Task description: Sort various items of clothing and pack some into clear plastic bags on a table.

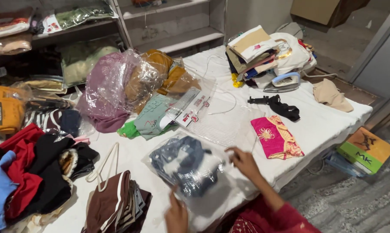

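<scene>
A clear plastic bag (190,170) with a folded blue and white garment inside lies on the white table (333,116) in front of me. My left hand (176,215) holds the bag's near edge at the bottom. My right hand (244,163) grips the bag's right edge with the fingers pinched on the plastic. A red sleeve covers my right forearm.
A pink embroidered cloth (276,137) lies right of the bag, a black strap (279,105) beyond it. An iron (283,82) sits by a stack of folded clothes (264,54). Brown folded garments (115,207), a heap of red and black clothes (31,172), bagged clothes (117,88) and shelves crowd the left.
</scene>
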